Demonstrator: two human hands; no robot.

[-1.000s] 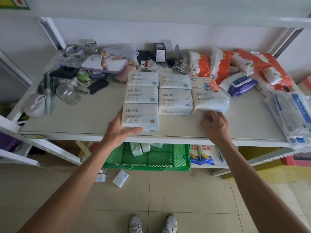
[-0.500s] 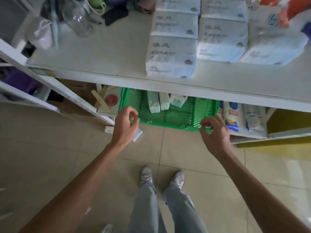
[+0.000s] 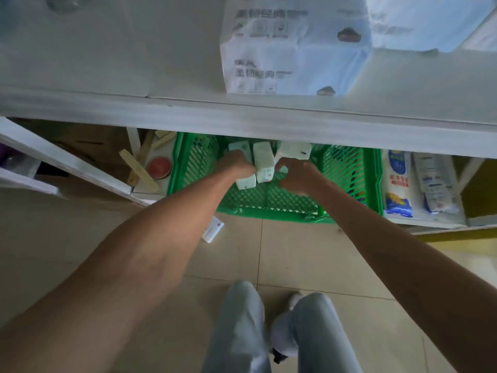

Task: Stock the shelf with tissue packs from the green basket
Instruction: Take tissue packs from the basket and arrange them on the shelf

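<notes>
The left hand (image 3: 238,166) has its fingers wrapped around the left pack (image 3: 245,181) in the green basket (image 3: 347,170). The right hand (image 3: 298,176) curls beside the middle pack (image 3: 264,164), touching it; whether it has a grip I cannot tell. A third pack (image 3: 294,150) stands just behind the right hand. The basket sits under the shelf (image 3: 242,119), on which stocked packs (image 3: 290,57) lie near the front edge. Bagged goods (image 3: 397,184) stand just right of the basket.
</notes>
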